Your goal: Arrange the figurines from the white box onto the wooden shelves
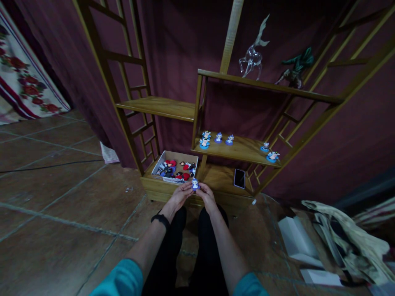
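Observation:
A small purple-and-white figurine (195, 184) stands upright between my two hands, in front of the shelf unit. The fingers of my left hand (181, 195) pinch it from the left, and those of my right hand (206, 194) close on it from the right. Just beyond my left hand, an open cardboard box (189, 156) holds several red, black and blue figurines (185, 176). On the middle shelf (243, 150) stand two similar purple figurines, one of them the right-hand purple figurine (230, 139). Blue-based figurines (204, 143) stand at that shelf's left end, with two more at its right.
A phone (239, 178) lies on the lower shelf at right. Above, a clear horse statue (253, 53) and a dark green statue (298, 68) stand on the top shelf. White boxes (298, 240) and a pale cloth bag (348, 234) lie on the floor at right.

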Demonstrator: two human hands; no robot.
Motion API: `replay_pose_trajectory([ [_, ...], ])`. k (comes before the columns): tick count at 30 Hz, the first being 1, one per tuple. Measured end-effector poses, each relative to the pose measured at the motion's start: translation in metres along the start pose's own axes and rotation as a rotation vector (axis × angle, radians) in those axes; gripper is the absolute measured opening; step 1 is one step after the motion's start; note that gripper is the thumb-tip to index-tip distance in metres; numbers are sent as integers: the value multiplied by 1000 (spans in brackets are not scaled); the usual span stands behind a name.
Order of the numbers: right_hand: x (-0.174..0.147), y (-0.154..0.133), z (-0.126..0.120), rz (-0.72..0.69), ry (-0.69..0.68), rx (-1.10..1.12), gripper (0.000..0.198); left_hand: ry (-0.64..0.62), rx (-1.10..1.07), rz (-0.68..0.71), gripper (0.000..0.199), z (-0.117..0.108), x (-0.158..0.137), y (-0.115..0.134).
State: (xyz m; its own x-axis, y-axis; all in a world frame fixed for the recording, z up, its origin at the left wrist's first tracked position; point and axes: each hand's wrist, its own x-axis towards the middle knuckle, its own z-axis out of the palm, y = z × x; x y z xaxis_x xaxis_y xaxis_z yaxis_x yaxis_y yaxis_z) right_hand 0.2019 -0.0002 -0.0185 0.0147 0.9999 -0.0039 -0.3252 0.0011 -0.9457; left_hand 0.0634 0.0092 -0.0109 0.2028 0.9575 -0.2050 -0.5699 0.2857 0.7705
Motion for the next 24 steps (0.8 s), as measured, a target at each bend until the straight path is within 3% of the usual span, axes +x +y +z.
replay_pose_trajectory([
  [9,1,1,-1,-34,13,-54,29,66,-24,-36,26,-1,2,-1],
  [16,3,8,-2,-99,-9,-52,23,66,-33,-29,25,-1,3,-2],
  [24,5,13,-5,-171,31,-280,18,70,-27,-27,17,-1,3,-2],
])
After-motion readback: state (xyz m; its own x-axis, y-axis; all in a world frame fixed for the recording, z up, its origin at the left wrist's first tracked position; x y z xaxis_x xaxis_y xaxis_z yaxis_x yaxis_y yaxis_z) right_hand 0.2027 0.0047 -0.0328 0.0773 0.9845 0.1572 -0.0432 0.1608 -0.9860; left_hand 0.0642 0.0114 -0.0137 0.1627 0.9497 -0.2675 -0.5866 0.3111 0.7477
